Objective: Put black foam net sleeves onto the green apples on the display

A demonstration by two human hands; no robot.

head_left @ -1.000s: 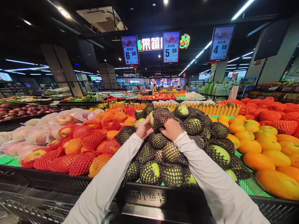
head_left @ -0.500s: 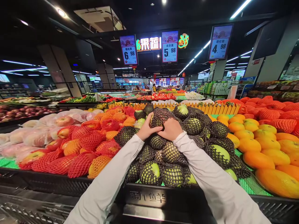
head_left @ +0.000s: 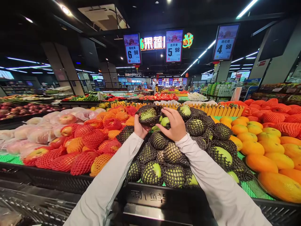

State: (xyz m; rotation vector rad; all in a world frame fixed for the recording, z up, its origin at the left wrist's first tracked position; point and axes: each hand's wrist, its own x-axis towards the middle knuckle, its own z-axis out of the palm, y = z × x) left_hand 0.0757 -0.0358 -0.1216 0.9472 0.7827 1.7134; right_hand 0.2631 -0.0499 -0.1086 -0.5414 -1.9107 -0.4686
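Note:
A green apple in a black foam net is raised above the pile, tilted so its bare green side shows. My left hand is closed around its left and lower side. Beside its right end is my right hand, thumb and fingers apart, the fingertips at or very near the edge of the net. Between that thumb and forefinger a bare-looking green apple shows in the pile behind. Below both hands lie more netted green apples, stacked to the front edge of the bin.
Red apples in red and orange nets lie to the left, with wrapped pale fruit beyond. Oranges fill the right side. A black bin edge runs along the front, and a low yellow fence stands behind.
The netted apple has moved a little left and turned, so its green side now shows. My right hand has opened from its grip and shifted slightly right; my left hand still holds on.

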